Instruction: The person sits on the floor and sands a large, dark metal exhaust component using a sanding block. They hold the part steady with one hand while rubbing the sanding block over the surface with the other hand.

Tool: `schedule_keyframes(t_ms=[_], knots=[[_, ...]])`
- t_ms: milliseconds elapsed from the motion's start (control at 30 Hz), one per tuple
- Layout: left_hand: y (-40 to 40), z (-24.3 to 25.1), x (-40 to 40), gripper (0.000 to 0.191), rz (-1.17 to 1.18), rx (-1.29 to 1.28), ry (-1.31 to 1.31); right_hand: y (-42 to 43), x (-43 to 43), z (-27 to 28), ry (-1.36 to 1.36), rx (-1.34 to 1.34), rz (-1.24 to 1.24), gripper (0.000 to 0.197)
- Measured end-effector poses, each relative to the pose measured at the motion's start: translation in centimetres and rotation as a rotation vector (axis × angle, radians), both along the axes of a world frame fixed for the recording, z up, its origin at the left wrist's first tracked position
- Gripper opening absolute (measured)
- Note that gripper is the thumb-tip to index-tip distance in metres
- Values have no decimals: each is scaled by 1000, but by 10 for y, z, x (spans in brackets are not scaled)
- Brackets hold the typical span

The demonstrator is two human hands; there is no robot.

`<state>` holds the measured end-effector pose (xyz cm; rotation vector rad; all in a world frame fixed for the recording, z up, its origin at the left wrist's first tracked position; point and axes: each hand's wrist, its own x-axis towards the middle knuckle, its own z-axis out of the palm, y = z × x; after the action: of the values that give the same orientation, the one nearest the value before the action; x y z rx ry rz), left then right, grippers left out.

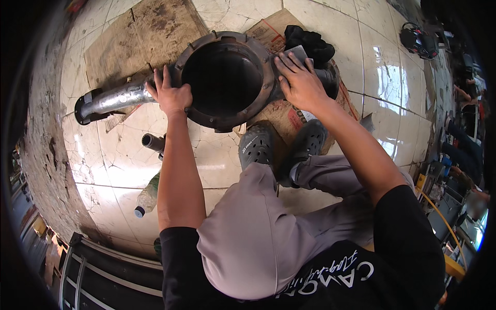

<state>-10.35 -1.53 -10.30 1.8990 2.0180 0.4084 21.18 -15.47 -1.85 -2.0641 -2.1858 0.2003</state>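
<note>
A metal axle housing (268, 79) with a large round opening and bolt studs around its rim lies across the floor before me. My left hand (170, 95) holds its left tube, close to the ring, with its fingers spread over the metal. On the other side, my right hand (302, 81) lies flat over the right tube. A grey sheet (299, 51), perhaps sandpaper, shows under those fingers, pressed against the housing. Black cloth or gloves (310, 44) sit just beyond that hand. The flange (81, 110) ends the left tube.
Flattened cardboard (139, 42) lies beneath and behind the housing on cracked tiles (217, 170). A plastic bottle (147, 195) and a dark cylindrical part (153, 142) are near my left forearm. A black case-like object (418, 40) sits far right. Other people (465, 143) are at the right edge.
</note>
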Motion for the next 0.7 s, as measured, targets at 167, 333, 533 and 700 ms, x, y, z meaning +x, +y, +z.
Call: schedule_keyframes(t_ms=[167, 333, 533, 700], knots=[[6, -26, -8, 84, -38, 47, 130, 44, 2, -3, 52, -116, -71, 49], [-2, 4, -1, 84, 23, -17, -4, 24, 8, 4, 108, -103, 44, 48], [-2, 5, 4, 83, 9, 18, -9, 53, 1, 6, 138, -231, -68, 45], [-8, 15, 2, 82, 26, 36, -79, 49, 8, -17, 185, -23, -14, 43]])
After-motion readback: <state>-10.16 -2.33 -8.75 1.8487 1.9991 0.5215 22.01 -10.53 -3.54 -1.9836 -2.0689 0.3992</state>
